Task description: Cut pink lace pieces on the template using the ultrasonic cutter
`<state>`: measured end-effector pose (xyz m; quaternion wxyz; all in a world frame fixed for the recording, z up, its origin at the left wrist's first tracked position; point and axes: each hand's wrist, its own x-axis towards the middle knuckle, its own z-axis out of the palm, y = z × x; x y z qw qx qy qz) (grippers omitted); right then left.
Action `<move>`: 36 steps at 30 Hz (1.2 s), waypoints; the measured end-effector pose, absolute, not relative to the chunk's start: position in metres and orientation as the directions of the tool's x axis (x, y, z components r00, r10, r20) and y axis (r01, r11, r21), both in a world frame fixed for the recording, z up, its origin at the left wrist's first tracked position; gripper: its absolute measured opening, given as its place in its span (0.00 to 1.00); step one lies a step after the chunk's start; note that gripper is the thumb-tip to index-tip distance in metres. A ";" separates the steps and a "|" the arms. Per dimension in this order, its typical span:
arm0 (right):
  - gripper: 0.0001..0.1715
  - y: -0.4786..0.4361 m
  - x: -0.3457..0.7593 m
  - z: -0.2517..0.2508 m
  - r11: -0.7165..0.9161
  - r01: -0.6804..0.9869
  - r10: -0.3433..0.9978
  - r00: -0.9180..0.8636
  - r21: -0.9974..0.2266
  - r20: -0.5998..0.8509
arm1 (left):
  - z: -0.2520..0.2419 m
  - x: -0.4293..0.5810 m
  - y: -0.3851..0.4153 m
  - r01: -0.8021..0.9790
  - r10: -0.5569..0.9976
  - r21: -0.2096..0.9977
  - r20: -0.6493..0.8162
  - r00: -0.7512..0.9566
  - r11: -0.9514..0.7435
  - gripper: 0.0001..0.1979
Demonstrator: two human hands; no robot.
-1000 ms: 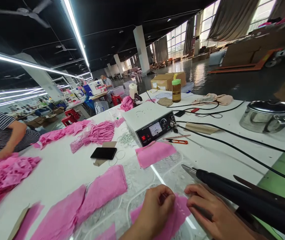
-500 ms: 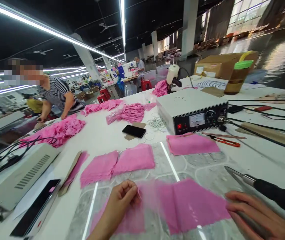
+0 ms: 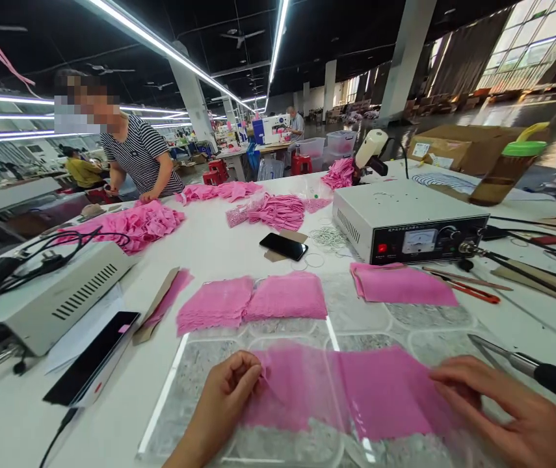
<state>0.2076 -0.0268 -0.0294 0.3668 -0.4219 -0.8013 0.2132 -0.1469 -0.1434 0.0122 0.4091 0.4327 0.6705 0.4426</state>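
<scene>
Pink mesh fabric lies spread flat on the clear plate at the near edge of the counter. My left hand pinches its left edge, fingers pressed together on it. My right hand rests on its right edge, fingers spread flat. Just right of that hand lies a black-handled tool. Folded pink pieces sit farther back, and a grey control box beyond them.

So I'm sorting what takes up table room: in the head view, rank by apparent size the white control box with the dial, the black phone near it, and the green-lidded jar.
1. White control box, clearly largest.
2. Green-lidded jar and black phone look about alike; the jar stands farther back, so I can't rank them.
</scene>
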 end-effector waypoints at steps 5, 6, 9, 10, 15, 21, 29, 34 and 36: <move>0.13 -0.005 0.118 0.007 0.564 0.504 0.712 -0.698 -0.653 0.076 | 0.010 -0.141 -0.139 0.230 0.965 0.958 -0.117 -0.235 0.172 0.19; 0.12 -0.001 0.105 0.007 0.568 0.520 0.696 -0.718 -0.637 0.034 | 0.010 -0.139 -0.139 0.227 0.968 0.960 -0.112 -0.227 0.164 0.18; 0.11 0.008 0.083 -0.002 0.589 0.551 0.656 -0.753 -0.592 -0.048 | 0.006 -0.134 -0.138 0.201 0.972 0.968 -0.103 -0.211 0.147 0.14; 0.10 0.009 0.080 -0.005 0.597 0.556 0.643 -0.762 -0.578 -0.068 | 0.005 -0.134 -0.138 0.192 0.972 0.971 -0.100 -0.211 0.142 0.13; 0.13 0.013 0.077 -0.002 0.634 0.538 0.566 -0.812 -0.556 -0.141 | 0.003 -0.141 -0.143 0.215 0.967 0.969 -0.069 -0.247 0.124 0.10; 0.13 0.007 0.058 0.017 0.666 0.448 0.469 -0.873 -0.597 -0.132 | 0.007 -0.158 -0.169 0.399 0.947 0.915 0.080 -0.312 0.054 0.08; 0.10 0.001 0.025 0.035 0.687 0.419 0.375 -0.904 -0.593 -0.204 | 0.000 -0.170 -0.201 0.634 0.915 0.771 0.217 -0.340 0.053 0.09; 0.11 0.003 0.019 0.043 0.618 0.448 0.333 -0.894 -0.646 -0.300 | -0.001 -0.171 -0.200 0.606 0.915 0.794 0.200 -0.350 0.058 0.10; 0.11 0.003 0.014 0.040 0.587 0.461 0.315 -0.887 -0.665 -0.337 | -0.002 -0.173 -0.200 0.624 0.906 0.776 0.197 -0.375 0.089 0.10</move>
